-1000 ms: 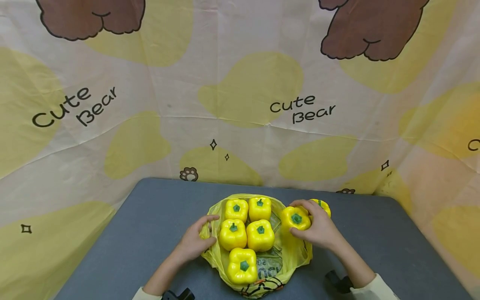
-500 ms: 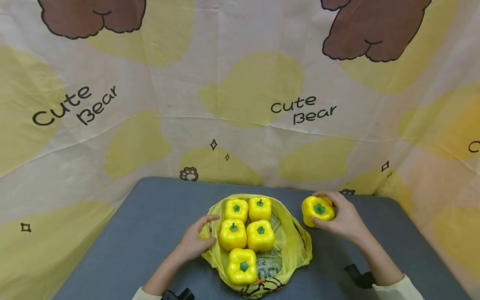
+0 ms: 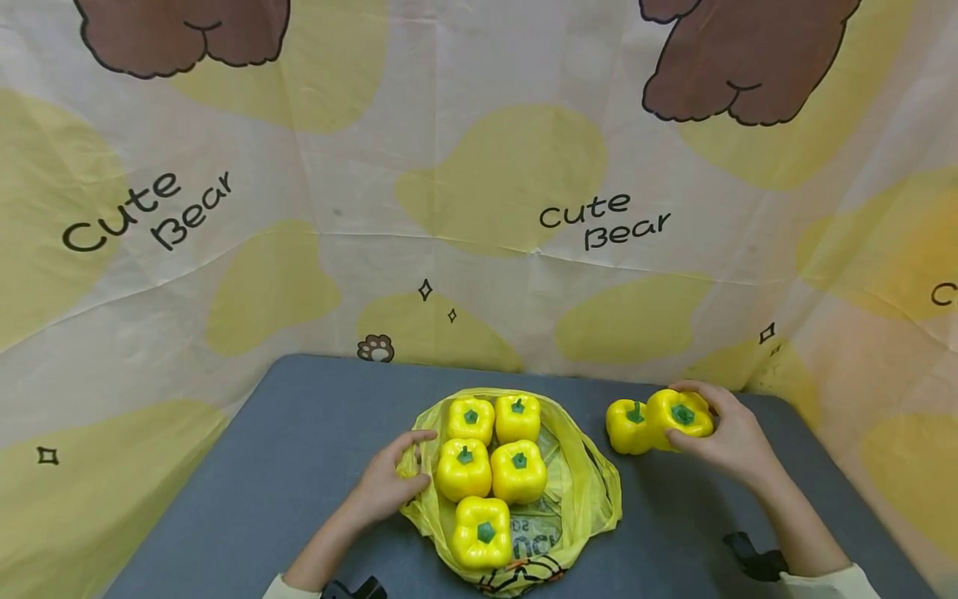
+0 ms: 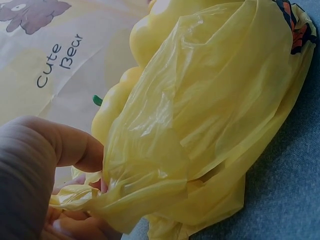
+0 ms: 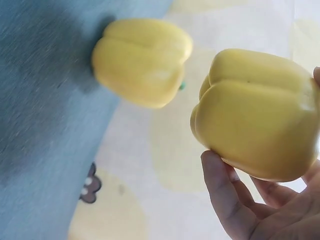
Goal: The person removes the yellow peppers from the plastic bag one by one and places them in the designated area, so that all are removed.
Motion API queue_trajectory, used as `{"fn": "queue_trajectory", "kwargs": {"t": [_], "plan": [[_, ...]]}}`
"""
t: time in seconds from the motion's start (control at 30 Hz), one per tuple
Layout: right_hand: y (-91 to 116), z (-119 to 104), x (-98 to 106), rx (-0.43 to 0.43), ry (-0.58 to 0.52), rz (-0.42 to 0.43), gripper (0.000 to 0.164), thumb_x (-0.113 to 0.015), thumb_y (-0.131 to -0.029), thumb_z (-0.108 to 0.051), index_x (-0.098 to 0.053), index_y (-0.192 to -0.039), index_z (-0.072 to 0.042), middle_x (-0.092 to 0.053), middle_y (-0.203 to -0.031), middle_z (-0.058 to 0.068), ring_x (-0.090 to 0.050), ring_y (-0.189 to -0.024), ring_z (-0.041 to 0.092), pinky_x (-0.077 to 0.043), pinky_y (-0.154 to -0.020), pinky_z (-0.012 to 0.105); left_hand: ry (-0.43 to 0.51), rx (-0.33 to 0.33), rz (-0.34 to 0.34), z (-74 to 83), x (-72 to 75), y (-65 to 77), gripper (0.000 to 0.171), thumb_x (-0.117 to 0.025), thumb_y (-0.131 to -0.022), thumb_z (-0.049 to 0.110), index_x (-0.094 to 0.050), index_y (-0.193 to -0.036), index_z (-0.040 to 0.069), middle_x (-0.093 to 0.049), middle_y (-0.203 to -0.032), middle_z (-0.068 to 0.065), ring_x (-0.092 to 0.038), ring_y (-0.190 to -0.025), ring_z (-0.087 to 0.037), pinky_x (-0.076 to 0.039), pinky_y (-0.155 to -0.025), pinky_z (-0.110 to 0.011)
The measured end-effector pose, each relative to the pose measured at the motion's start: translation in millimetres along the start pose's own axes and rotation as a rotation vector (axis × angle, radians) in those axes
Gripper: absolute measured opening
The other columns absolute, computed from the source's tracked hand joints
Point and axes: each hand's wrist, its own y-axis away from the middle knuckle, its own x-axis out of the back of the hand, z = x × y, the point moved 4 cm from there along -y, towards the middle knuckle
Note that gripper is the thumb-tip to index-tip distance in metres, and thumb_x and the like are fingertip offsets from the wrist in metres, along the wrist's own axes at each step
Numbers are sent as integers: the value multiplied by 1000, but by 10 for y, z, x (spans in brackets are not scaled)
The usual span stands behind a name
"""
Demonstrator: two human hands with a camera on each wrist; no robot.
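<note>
Your right hand (image 3: pixel 737 437): grasps one yellow pepper (image 3: pixel 679 413), just beside a second pepper (image 3: pixel 625 428) that rests on the grey table (image 3: pixel 337 416); your left hand (image 3: pixel 383 478): pinches the yellow bag (image 3: pixel 599 495) edge, five peppers (image 3: pixel 464 476) inside it

Blue-grey fabric-textured table (image 3: pixel 337 416), far corners rounded. Behind it and at both sides: pale cream cloth backdrop (image 3: pixel 359 183), creased horizontally, yellow blotches (image 3: pixel 509 166). Printed on it: brown black-outlined cartoon bears (image 3: pixel 183 37), cut off up top; black "Cute Bear" lettering (image 3: pixel 606 220); brown paw print (image 3: pixel 376 351); small four-pointed outline stars (image 3: pixel 426 289). Light soft; orange tint far right.
</note>
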Motion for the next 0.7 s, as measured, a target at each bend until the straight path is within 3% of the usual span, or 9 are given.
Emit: {"fn": "queue_trajectory", "kwargs": {"t": [0.17,0.37,0.7], "plan": [[11,153,28,-49,11,-15,60,-80,-73,-25,-57,-125,-9,-55,-123,20,-51,-90,27,-42,-65,31,-6,-5,17,9,6,11,54,-67,-75,2,-59,-127,15,-55,-136,-12,-48,-109,-25,-44,-74,-25],[25,349,6,-104,35,-33,61,-78,-75,-26,-54,-127,-7,-54,-121,23,-52,-89,30,-40,-65,33,-10,4,23,13,11,12,54,-67,-75,2,-59,-127,15,-55,-136,-11,-48,-109,-24,-44,-77,-24],[35,681,-138,-191,53,-81,64,-74,-79,-32,-50,-131,-5,-53,-121,28,-52,-87,31,-38,-62,31,2,3,-1,11,16,15,56,-68,-75,4,-58,-129,14,-53,-137,-14,-50,-104,-24,-45,-65,-23]]}}
